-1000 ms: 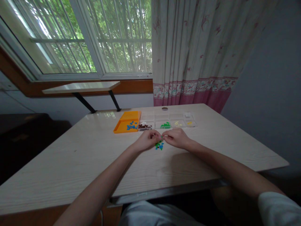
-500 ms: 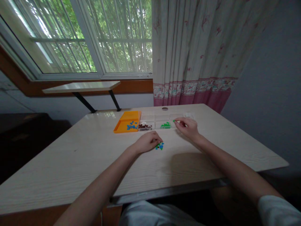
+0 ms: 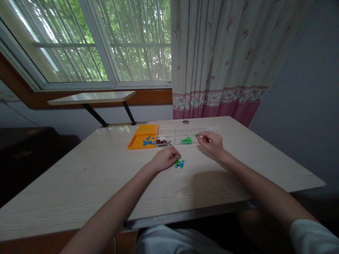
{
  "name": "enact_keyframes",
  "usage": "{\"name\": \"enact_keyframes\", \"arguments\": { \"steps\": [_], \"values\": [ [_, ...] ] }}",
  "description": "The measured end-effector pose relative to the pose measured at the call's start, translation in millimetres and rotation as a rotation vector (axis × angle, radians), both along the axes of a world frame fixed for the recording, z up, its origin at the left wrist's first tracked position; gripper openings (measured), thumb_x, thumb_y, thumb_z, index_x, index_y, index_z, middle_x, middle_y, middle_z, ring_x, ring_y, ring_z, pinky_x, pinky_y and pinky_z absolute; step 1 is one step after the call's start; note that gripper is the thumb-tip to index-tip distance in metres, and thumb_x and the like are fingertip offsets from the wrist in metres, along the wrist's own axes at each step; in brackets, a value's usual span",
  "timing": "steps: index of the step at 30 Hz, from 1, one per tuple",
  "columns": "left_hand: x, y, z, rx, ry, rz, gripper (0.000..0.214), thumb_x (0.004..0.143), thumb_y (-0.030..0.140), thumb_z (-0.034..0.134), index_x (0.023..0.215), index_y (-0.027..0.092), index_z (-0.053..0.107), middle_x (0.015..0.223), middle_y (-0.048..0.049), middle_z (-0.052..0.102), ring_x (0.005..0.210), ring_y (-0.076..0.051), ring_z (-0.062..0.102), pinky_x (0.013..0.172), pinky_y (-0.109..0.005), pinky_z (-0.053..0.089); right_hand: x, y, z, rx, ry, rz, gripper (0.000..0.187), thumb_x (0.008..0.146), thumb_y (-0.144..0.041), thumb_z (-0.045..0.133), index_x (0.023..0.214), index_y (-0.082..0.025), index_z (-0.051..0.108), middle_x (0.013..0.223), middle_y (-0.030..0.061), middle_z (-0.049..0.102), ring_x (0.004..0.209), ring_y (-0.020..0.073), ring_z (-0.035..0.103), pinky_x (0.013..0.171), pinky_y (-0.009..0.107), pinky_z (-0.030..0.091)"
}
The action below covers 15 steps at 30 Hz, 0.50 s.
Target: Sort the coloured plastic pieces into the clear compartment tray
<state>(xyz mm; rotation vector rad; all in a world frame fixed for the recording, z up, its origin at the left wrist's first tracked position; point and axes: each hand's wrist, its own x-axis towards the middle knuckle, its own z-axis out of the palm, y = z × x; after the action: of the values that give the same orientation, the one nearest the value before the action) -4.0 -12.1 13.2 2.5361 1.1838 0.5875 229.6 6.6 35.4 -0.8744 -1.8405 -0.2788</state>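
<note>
My left hand (image 3: 166, 158) rests low over the table, fingers pinched at the edge of a small loose pile of blue and green pieces (image 3: 181, 164). A small green piece shows at its fingertips. My right hand (image 3: 212, 143) hovers by the clear divided box (image 3: 182, 131), thumb and forefinger closed on another small green piece (image 3: 196, 135). One compartment of the box holds green pieces (image 3: 186, 141), and the one to its left holds dark brown pieces (image 3: 163, 141). The exact shape of the pieces is too small to make out.
Left of the clear box lies an orange case (image 3: 135, 141) with blue pieces (image 3: 148, 141) in it. A raised shelf (image 3: 92, 97) on black legs stands at the table's back left. The curtain (image 3: 214, 60) hangs behind the far edge.
My left hand has drawn back slightly up and left from the pile, and a green piece now shows at its fingertips. My right hand has hardly moved.
</note>
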Motion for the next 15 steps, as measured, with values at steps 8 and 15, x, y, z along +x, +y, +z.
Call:
{"name": "enact_keyframes", "arguments": {
  "steps": [8, 15],
  "values": [
    [3.3, -1.8, 1.9, -0.022, 0.021, 0.017, 0.021, 0.079, 0.027, 0.049, 0.084, 0.017, 0.067, 0.079, -0.0046, 0.062, 0.069, -0.013, 0.054, 0.062, -0.02, 0.039, 0.8, 1.1, -0.2, -0.018, -0.025, 0.006, 0.021, 0.081, -0.033, 0.051, 0.078, -0.018, 0.066, 0.05, -0.0018, 0.054, 0.048, 0.009, 0.047, 0.055, 0.021, 0.037],
    [2.8, -1.1, 0.3, -0.017, 0.012, 0.007, 0.021, 0.078, 0.027, 0.05, 0.085, 0.017, 0.067, 0.08, -0.0049, 0.063, 0.072, -0.013, 0.055, 0.067, -0.021, 0.04, -0.3, 18.3, -13.3, -0.257, -0.14, -0.103, 0.017, 0.079, -0.031, 0.052, 0.084, -0.022, 0.065, 0.05, -0.004, 0.052, 0.048, 0.0094, 0.048, 0.051, 0.02, 0.032]
  ]
}}
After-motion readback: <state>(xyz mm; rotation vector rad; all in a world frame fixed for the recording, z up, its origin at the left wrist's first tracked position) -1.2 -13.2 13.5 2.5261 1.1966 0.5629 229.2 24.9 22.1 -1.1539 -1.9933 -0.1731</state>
